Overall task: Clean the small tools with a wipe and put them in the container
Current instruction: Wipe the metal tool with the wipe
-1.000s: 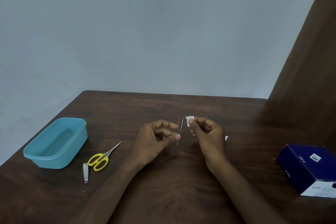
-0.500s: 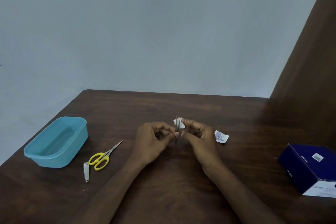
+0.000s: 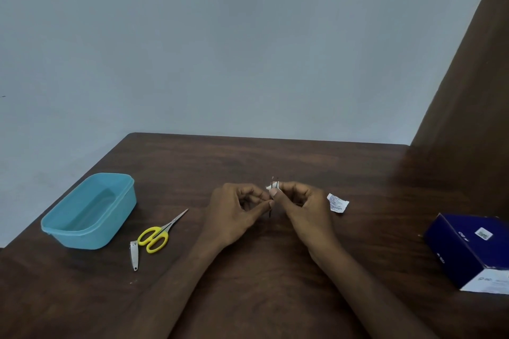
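Above mid-desk [image 3: 275,283], the left hand [image 3: 234,215] pinches thin tweezers [image 3: 272,201] while the right hand [image 3: 303,209] pinches a wipe [image 3: 271,187] around them. A blue container [image 3: 91,212] sits near the desk's left edge.

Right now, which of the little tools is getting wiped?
The thin tweezers. The left hand holds them upright while the right hand pinches the white wipe around them. The scissors and nail clipper lie untouched.

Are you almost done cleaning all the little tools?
Not yet. The blue container looks empty, so nothing is put away. The left hand holds thin tweezers while the right hand rubs them with the white wipe. The yellow scissors and nail clipper lie waiting on the table.
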The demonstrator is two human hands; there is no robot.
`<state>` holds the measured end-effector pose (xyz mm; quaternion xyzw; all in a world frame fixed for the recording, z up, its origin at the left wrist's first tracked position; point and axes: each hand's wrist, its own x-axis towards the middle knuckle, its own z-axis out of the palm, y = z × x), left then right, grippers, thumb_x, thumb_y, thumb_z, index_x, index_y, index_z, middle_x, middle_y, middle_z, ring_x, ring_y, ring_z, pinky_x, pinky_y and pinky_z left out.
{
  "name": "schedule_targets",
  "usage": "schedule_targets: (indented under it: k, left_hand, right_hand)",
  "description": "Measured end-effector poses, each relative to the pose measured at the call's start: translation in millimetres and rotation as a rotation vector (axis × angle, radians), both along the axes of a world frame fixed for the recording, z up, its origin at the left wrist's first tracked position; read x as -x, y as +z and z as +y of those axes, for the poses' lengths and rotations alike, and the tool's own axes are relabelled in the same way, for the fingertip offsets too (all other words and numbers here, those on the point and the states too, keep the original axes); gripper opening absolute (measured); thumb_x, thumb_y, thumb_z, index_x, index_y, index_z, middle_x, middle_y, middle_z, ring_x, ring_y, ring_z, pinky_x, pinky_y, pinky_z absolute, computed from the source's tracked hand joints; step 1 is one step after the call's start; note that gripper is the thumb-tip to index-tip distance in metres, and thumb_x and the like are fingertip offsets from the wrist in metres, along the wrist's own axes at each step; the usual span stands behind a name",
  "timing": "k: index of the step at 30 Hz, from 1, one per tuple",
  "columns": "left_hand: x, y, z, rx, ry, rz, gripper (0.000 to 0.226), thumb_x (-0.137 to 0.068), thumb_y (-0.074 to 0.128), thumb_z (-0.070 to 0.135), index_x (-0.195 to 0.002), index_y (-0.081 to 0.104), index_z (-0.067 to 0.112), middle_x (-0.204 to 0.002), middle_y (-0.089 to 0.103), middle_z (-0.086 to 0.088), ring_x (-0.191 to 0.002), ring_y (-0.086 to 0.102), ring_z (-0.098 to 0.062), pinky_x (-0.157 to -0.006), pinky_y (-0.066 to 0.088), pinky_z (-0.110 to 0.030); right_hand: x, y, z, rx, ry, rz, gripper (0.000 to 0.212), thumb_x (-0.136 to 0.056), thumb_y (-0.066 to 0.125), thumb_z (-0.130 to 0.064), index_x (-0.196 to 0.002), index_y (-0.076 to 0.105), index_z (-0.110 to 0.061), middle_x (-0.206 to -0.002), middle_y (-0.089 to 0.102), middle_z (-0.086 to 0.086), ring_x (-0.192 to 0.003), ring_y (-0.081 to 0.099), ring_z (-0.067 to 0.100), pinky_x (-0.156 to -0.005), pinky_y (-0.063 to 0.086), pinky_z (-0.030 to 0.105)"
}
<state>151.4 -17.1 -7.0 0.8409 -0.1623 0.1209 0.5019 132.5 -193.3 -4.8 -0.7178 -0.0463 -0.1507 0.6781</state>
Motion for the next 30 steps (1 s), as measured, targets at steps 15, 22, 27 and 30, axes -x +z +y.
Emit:
schedule_targets:
  k: [15, 22, 27, 30]
  left_hand:
    - [0.9, 7.0, -2.6, -0.007, 0.072, -0.263, 0.016, -0.095, 0.082, 0.036, -0.11, 0.082, 0.033, -0.098, 0.078, 0.022, -0.075, 0.07, -0.012, -0.067, 0.05, -0.013]
    - [-1.2, 10.2, -2.2, 0.086, 0.034, -0.203, 0.005, -0.093, 0.085, 0.025, -0.09, 0.081, 0.028, -0.082, 0.076, 0.016, -0.068, 0.066, -0.011, -0.062, 0.046, -0.014]
    - [-8.5, 5.8, -1.7, 0.076, 0.03, -0.209, 0.006, -0.095, 0.083, 0.027, -0.09, 0.079, 0.029, -0.083, 0.075, 0.016, -0.07, 0.067, -0.012, -0.062, 0.045, -0.014]
    - [-14.2, 4.3, -1.3, 0.111, 0.045, -0.216, 0.007, -0.096, 0.081, 0.028, -0.09, 0.077, 0.027, -0.084, 0.075, 0.014, -0.07, 0.068, -0.013, -0.062, 0.045, -0.015]
  right_hand:
    - [-12.3, -3.7, -7.6, 0.094, 0.056, 0.012, 0.007, -0.093, 0.082, -0.023, -0.094, 0.085, -0.017, -0.087, 0.083, -0.001, -0.081, 0.075, 0.012, -0.079, 0.058, 0.041]
    - [-11.8, 0.7, -7.8, 0.097, 0.054, -0.022, 0.011, -0.092, 0.083, -0.026, -0.103, 0.085, -0.026, -0.09, 0.083, -0.005, -0.084, 0.074, 0.009, -0.077, 0.062, 0.044]
    - [-14.9, 0.3, -9.6, 0.119, 0.068, -0.034, 0.009, -0.094, 0.081, -0.024, -0.1, 0.085, -0.03, -0.086, 0.081, 0.007, -0.076, 0.068, 0.012, -0.07, 0.055, 0.038]
    - [-17.3, -2.6, -11.2, 0.17, 0.11, -0.03, 0.013, -0.095, 0.078, -0.017, -0.1, 0.085, -0.027, -0.087, 0.078, 0.017, -0.074, 0.064, 0.014, -0.07, 0.052, 0.037]
